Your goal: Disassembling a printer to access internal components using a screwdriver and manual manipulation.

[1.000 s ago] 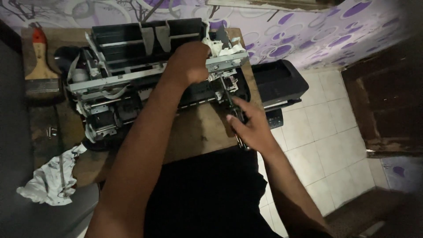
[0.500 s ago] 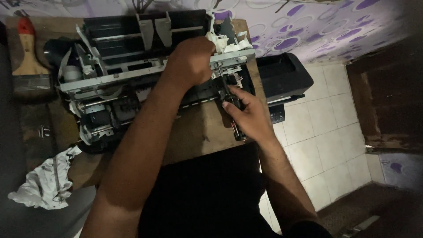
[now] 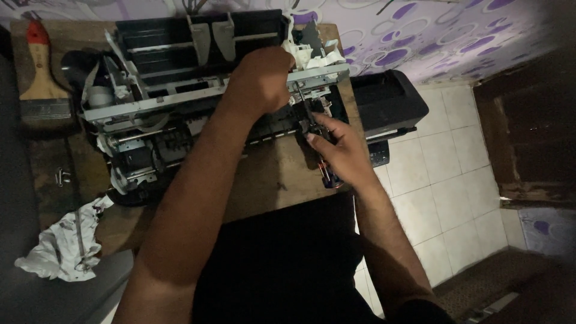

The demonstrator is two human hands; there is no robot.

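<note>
- Left hand (image 3: pixel 259 81): arm reaches forward across the tabletop; fingers curled into a loose fist on the metal rail at the right end of the printer; what the fingers pinch is hidden under the knuckles.
- Right hand (image 3: pixel 337 150): forearm comes in from lower right; fingers pressed around a screwdriver (image 3: pixel 312 129), its dark shaft angled up into the printer's right end, its handle showing below the palm.
- Printer (image 3: pixel 174 90): opened, cover off; black body, grey paper guides at the back, silver rail across the middle, white plastic parts and rollers exposed; sits on the tabletop, directly under both hands.
- Tabletop (image 3: pixel 270 180): brown wood, worn.
- Brush (image 3: pixel 42 81): wide, wooden handle with red tip, at the tabletop's left edge.
- Rag (image 3: pixel 63 243): crumpled, white, stained, at the near left corner.
- Second printer (image 3: pixel 387 102): black, closed, on the tiled floor right of the tabletop.
- Wall (image 3: pixel 432 36): covering of purple circles on white.
</note>
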